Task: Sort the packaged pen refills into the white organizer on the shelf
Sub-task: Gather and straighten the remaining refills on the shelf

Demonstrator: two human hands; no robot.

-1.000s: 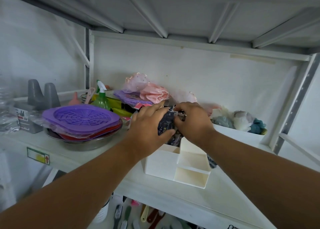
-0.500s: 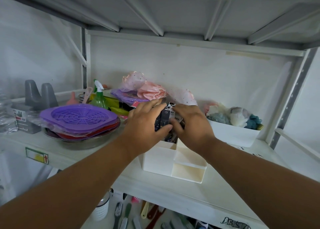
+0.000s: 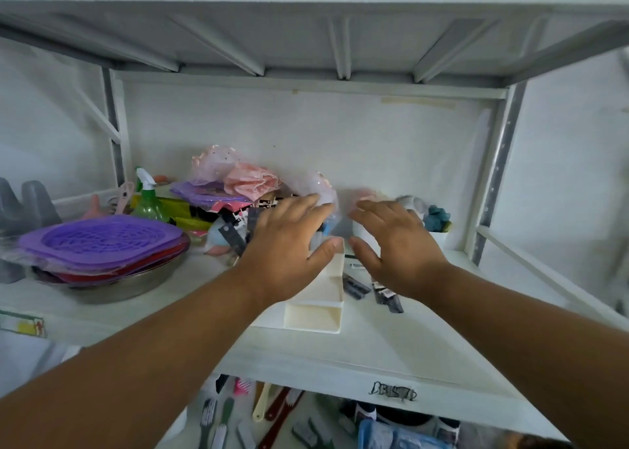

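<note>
packaged dark pen refills [image 3: 354, 286] lie on the white shelf [image 3: 391, 343] right of the white plastic organizer [image 3: 315, 316]; left hand [image 3: 286, 248] and right hand [image 3: 398, 244] hover apart, fingers spread, holding nothing; purple plastic strainer [image 3: 102, 241] far left.

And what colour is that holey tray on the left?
Purple tray, seen best in the head view.
</note>
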